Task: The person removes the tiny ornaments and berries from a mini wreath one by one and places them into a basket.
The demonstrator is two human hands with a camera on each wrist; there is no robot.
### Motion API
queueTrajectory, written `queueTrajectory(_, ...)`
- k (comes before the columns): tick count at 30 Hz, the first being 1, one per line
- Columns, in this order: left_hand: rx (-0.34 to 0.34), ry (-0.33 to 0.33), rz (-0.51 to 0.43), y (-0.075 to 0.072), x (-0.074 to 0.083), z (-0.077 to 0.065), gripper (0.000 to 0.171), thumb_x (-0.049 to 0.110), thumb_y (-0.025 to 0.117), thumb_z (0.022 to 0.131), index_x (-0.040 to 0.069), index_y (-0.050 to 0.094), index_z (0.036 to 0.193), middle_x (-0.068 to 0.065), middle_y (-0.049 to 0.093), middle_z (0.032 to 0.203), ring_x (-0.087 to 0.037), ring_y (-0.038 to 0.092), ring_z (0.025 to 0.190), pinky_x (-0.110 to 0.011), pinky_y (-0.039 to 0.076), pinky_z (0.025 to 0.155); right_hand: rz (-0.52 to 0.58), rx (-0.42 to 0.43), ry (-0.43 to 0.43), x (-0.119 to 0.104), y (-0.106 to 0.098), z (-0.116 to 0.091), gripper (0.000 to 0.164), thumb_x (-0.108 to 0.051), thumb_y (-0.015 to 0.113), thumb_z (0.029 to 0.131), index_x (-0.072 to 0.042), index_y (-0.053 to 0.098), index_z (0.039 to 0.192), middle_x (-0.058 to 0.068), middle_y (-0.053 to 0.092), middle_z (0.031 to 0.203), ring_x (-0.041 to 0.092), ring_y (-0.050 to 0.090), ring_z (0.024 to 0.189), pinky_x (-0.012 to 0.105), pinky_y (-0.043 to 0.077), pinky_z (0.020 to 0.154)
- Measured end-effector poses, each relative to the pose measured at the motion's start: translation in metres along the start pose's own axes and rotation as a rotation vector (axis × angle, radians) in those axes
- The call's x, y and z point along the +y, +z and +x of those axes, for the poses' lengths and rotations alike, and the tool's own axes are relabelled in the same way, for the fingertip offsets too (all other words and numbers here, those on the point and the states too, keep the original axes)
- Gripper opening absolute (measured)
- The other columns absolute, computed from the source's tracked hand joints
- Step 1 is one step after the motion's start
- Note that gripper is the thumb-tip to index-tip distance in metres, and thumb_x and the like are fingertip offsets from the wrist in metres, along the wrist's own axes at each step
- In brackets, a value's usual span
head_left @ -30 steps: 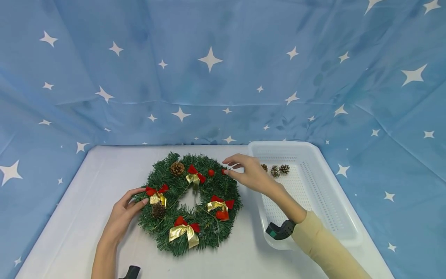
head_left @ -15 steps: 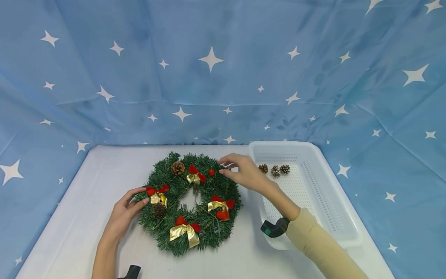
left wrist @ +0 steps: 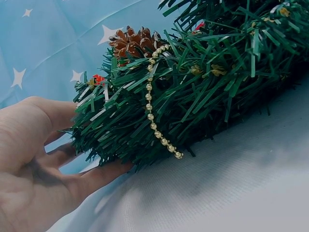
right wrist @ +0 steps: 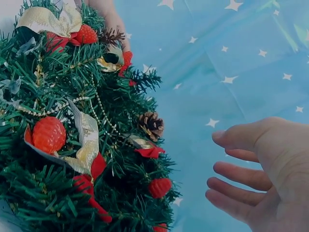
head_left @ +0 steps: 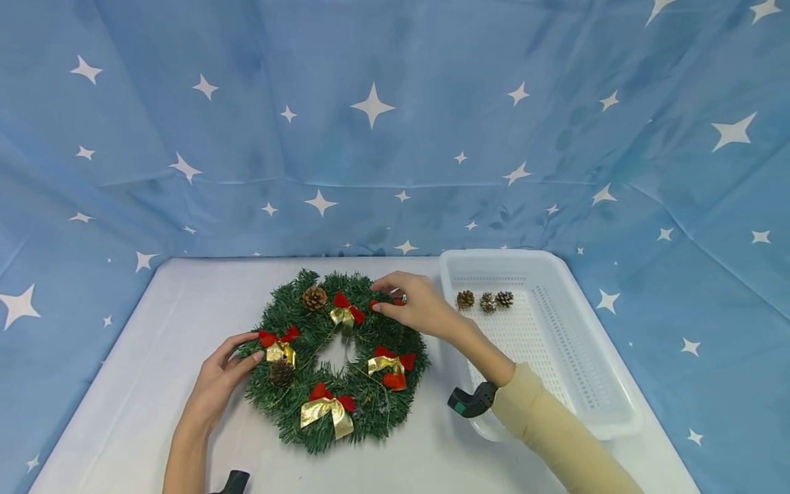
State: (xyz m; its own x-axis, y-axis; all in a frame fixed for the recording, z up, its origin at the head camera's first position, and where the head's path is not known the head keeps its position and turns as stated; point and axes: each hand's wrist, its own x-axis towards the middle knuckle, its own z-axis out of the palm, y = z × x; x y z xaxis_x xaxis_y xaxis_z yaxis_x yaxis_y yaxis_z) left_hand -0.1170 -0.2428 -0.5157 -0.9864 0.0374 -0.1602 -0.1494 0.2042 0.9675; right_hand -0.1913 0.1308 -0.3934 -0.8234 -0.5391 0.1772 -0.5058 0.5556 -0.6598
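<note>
A green Christmas wreath (head_left: 296, 405) with red and gold bows, pine cones and red berries lies on the white table. My left hand (head_left: 216, 377) holds its left edge; in the left wrist view, the wreath's fringe (left wrist: 193, 106) sits between the thumb and fingers of this hand (left wrist: 48, 150). Over the wreath's upper right part is my right hand (head_left: 416, 302), near a red berry (head_left: 373, 304). In the right wrist view, the right hand (right wrist: 256, 169) has loosely bent fingers, holds nothing and stays apart from the berry (right wrist: 160, 188).
To the right stands a white plastic basket (head_left: 601, 370) with a pine cone (head_left: 465, 298) and two more beside it. A gold bead string (left wrist: 149, 104) hangs from the wreath's left side. A blue star-patterned cloth (head_left: 395, 151) rises behind the table (head_left: 204, 288).
My right hand has moved left, from the wreath's outer right edge to above the berries at its top right. The left hand and the wreath have stayed in place.
</note>
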Motion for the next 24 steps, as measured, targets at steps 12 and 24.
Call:
queueTrajectory(12, -0.003, -0.006, -0.001, 0.0, 0.002, 0.0, 0.057, 0.032, 0.066, 0.103, 0.011, 0.045, 0.152, -0.017, 0.022, 0.169, -0.011, 0.052, 0.136, -0.015, 0.052, 0.089, 0.037, -0.01, -0.035, -0.002, 0.008, 0.008, 0.034, -0.013, 0.076, 0.095, -0.003, 0.069, 0.127, 0.018, 0.07, 0.127, 0.034, 0.069, 0.111, 0.046, 0.058, 0.095)
queueTrajectory(24, -0.007, -0.011, -0.01, -0.001, 0.002, -0.001, 0.059, 0.032, 0.066, 0.103, 0.011, 0.044, 0.153, -0.018, 0.019, 0.17, -0.045, 0.033, 0.15, -0.013, 0.051, 0.088, 0.036, -0.031, -0.041, -0.004, 0.019, 0.022, 0.037, -0.014, 0.075, 0.096, -0.001, 0.067, 0.129, 0.016, 0.069, 0.128, 0.033, 0.068, 0.11, 0.048, 0.057, 0.096)
